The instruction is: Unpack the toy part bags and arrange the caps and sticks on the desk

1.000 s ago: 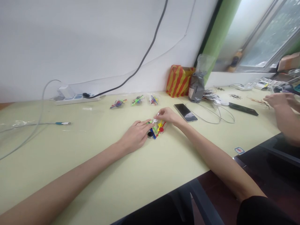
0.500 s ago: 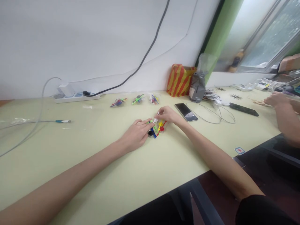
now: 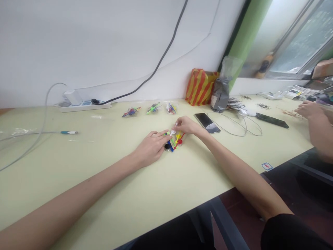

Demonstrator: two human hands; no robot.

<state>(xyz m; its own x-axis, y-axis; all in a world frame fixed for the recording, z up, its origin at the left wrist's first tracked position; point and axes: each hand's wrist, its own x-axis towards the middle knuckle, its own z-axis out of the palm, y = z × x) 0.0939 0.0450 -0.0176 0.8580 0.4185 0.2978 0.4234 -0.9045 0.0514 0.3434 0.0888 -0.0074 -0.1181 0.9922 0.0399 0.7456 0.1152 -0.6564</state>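
On the pale table lies a small cluster of coloured plastic arrow spinners, with my two hands meeting over it. My right hand (image 3: 186,125) is closed, thumb and fingers pinching a white arrow spinner (image 3: 172,132). From the left, my left hand (image 3: 152,147) rests on the cluster with fingers stretched out, the tips touching the pieces beside the white spinner. A yellow arrow (image 3: 178,138), a red arrow (image 3: 179,142) and a blue arrow (image 3: 170,146) lie just below, next to a black disc (image 3: 167,147). Green parts are partly hidden under my left fingertips.
Several clear bags of spinners (image 3: 153,108) lie behind my hands. A phone (image 3: 207,123) is right of them, a striped bag (image 3: 200,86) and a grey bag (image 3: 220,95) by the wall. A power strip (image 3: 87,106) sits back left. Another person's hand (image 3: 309,109) works far right.
The camera view has shifted slightly. Both hands stay at the cluster in nearly the same pose, with the white spinner still in my right fingers.
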